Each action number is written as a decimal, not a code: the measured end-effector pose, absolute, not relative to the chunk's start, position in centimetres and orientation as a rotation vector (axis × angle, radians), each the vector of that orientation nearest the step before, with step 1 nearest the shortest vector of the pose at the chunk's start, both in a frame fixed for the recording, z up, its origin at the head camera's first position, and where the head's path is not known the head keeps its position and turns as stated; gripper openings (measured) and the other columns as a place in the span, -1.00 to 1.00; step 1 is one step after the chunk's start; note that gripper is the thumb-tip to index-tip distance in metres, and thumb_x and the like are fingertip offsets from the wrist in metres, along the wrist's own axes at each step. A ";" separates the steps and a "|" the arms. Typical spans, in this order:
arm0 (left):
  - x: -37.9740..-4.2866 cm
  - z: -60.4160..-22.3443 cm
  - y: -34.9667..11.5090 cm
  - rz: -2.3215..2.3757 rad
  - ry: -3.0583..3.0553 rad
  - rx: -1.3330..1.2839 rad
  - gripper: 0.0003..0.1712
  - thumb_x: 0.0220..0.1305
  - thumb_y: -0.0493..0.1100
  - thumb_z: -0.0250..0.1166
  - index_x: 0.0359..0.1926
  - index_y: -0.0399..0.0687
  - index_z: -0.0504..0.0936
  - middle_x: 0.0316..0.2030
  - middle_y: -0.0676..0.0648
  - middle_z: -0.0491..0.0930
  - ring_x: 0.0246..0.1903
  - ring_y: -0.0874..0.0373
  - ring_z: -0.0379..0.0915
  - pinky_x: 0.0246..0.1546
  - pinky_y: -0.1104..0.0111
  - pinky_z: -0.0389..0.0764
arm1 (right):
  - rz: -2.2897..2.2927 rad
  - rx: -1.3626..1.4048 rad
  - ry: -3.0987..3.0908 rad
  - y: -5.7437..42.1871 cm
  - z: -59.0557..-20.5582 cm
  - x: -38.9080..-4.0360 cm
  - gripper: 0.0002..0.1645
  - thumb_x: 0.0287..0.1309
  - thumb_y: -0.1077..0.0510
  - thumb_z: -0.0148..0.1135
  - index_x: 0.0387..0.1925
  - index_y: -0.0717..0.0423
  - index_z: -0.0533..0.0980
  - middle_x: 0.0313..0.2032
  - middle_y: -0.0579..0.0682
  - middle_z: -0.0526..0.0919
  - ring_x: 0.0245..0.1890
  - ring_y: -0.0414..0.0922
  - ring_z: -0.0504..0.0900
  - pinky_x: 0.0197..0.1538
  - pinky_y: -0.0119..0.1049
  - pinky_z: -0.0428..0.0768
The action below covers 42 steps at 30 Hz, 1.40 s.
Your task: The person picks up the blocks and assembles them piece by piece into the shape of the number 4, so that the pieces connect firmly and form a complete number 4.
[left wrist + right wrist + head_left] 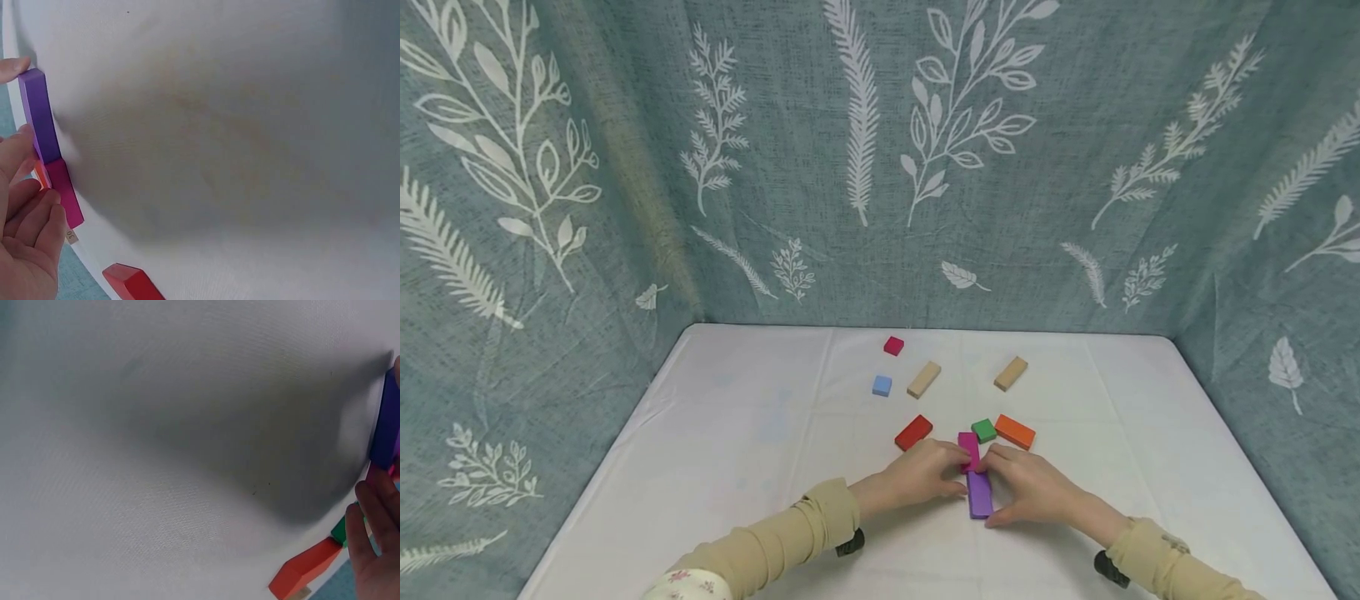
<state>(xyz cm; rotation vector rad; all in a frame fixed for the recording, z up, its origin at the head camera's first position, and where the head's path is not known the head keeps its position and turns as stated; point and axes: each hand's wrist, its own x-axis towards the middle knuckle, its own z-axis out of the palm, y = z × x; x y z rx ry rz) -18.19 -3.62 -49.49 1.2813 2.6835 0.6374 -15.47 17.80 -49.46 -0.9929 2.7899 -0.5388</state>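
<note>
A magenta block [968, 450] and a purple block [980, 496] lie end to end on the white cloth, the magenta one farther from me. My left hand [921, 475] comes in from the left, its bent fingers holding the magenta block and its thumb beside the purple one. With thumb and fingertips at its two ends, my right hand [1037, 487] grips the purple block. The left wrist view shows the long sides of the purple block [39, 119] and the magenta block [65, 194] meeting in nearly one line. Fingers cover part of the joint from above.
Just beyond my right hand lie a green block [983, 431] and an orange block [1015, 432]. A red block [913, 432] is beyond my left hand. Farther back are a blue block [882, 385], a crimson block [893, 346] and two wooden blocks [924, 379].
</note>
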 end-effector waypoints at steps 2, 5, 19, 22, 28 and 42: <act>-18.2 -49.5 -3.6 0.636 2.679 1.284 -0.55 0.09 -0.06 0.41 0.02 -0.11 0.64 -0.04 0.03 0.68 0.02 0.26 0.57 0.08 0.52 0.50 | -0.542 -1.018 2.807 17.7 -49.5 -15.4 -0.26 -0.30 -0.26 0.51 -0.04 -0.05 0.52 -0.10 -0.24 0.58 -0.05 -0.24 0.56 0.03 -0.23 0.60; -18.2 -49.5 -3.5 0.640 2.671 1.288 -0.56 0.10 -0.07 0.41 0.01 -0.12 0.65 -0.03 0.02 0.67 0.02 0.26 0.57 0.09 0.52 0.48 | -0.544 -1.041 2.828 17.6 -49.7 -15.4 -0.24 -0.30 -0.32 0.48 -0.05 -0.05 0.52 -0.10 -0.22 0.60 -0.05 -0.21 0.58 0.01 -0.22 0.60; -17.5 -49.7 -3.6 0.649 2.717 1.309 -0.55 0.14 0.01 0.37 0.02 -0.09 0.64 0.02 0.01 0.65 0.06 0.24 0.55 0.10 0.50 0.49 | -0.826 -0.855 2.725 18.4 -49.3 -15.9 -0.26 -0.24 -0.23 0.49 -0.01 0.01 0.50 -0.08 -0.15 0.62 -0.05 -0.17 0.59 0.05 -0.17 0.59; -17.4 -49.8 -3.5 0.639 2.730 1.304 -0.53 0.13 0.04 0.37 0.02 -0.08 0.65 0.04 0.02 0.64 0.07 0.25 0.54 0.10 0.50 0.49 | -0.955 -0.832 2.721 19.1 -49.4 -16.4 -0.32 -0.17 -0.12 0.50 -0.02 0.12 0.52 -0.09 -0.03 0.66 -0.09 -0.09 0.62 0.00 -0.17 0.61; -17.3 -49.8 -3.3 0.599 2.749 1.310 -0.50 0.08 0.07 0.39 0.01 -0.07 0.66 0.04 0.02 0.63 0.06 0.25 0.55 0.07 0.49 0.52 | -1.138 -0.778 2.725 20.0 -49.7 -17.2 -0.41 -0.06 0.02 0.45 -0.02 0.26 0.53 -0.10 0.10 0.68 -0.14 0.01 0.64 -0.05 -0.17 0.64; -17.6 -49.3 -2.6 0.509 2.743 1.292 -0.55 0.03 0.07 0.42 -0.06 0.00 0.70 -0.02 0.06 0.66 -0.07 0.32 0.61 -0.03 0.59 0.52 | -1.243 -0.701 2.834 20.6 -48.5 -19.6 -0.50 -0.01 0.23 0.41 -0.01 0.34 0.52 -0.08 0.19 0.66 -0.10 0.10 0.64 -0.05 -0.07 0.63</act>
